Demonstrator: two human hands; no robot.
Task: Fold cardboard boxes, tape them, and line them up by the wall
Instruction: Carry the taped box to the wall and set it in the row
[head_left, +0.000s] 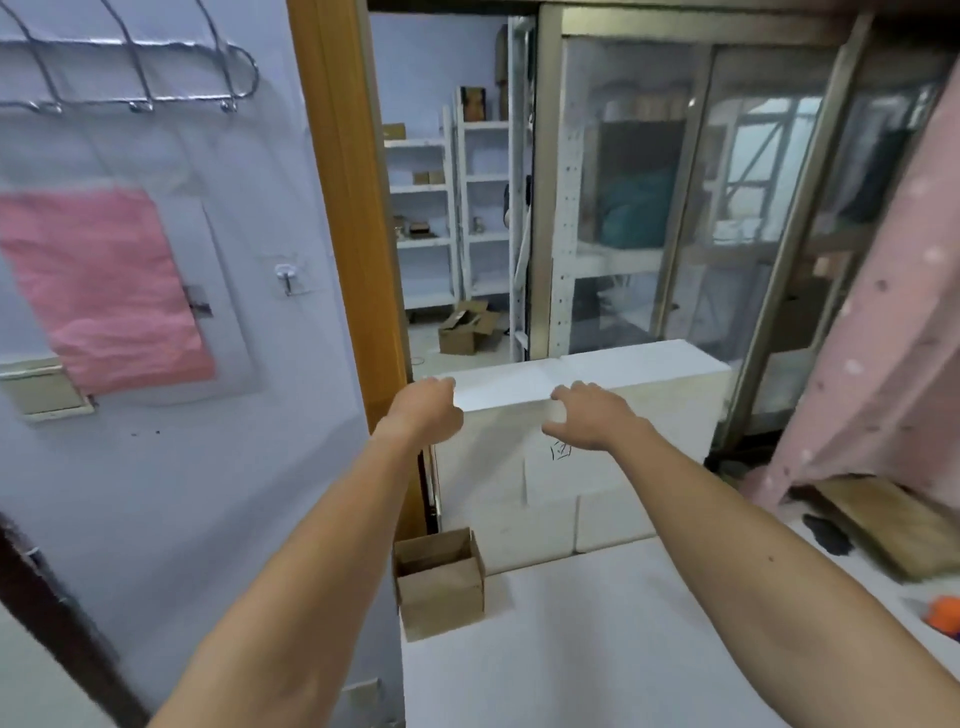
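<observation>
White surface (597, 649), stacked white boxes (654, 457), brown box (441, 592)

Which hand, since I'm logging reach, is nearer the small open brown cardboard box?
Left. The left hand is above the brown cardboard box; the right hand is above and further right.

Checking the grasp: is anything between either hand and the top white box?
Nothing visible. The left hand grips the left end of the top box, and the right hand grips its right end, both in direct contact.
</observation>
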